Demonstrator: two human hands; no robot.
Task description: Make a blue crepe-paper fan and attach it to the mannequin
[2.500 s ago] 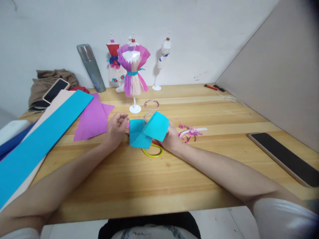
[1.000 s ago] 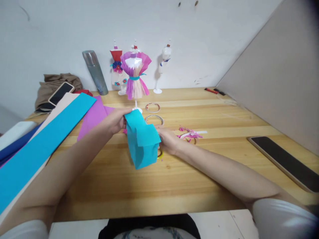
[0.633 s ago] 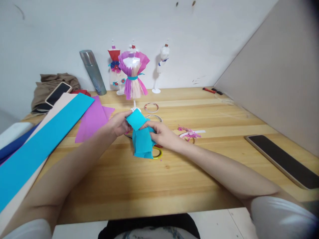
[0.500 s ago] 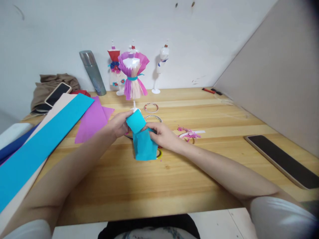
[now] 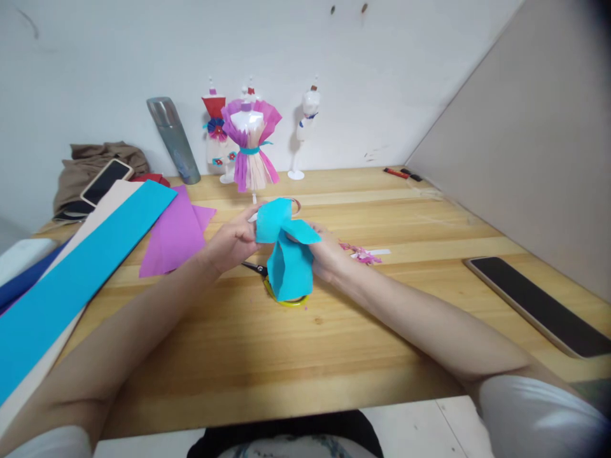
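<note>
Between my hands hangs a piece of turquoise crepe paper (image 5: 291, 267), bunched at its middle, with flaps spreading at the top. My left hand (image 5: 233, 238) grips its upper left flap. On the other side my right hand (image 5: 327, 251) pinches it near the gathered middle, the fingertips partly hidden behind the paper. Below the paper lie scissors (image 5: 260, 270) with yellow-rimmed handles, partly covered. Just behind stands a small white dress form (image 5: 252, 152) in a purple, pink and cream crepe dress with a turquoise belt; its base is hidden by my left hand and the paper.
Long turquoise (image 5: 90, 280) and cream crepe strips lie at left, beside purple sheets (image 5: 176, 235). A flask (image 5: 174, 140) and more dress forms (image 5: 305, 127) stand by the wall. Pink scraps (image 5: 363, 253) lie right of my hand; a large phone (image 5: 534, 305) rests far right.
The turquoise paper has risen slightly and been squeezed at its middle, with a flap now folding out to the right. My right hand has moved right, partly behind it, and the scissors show more.
</note>
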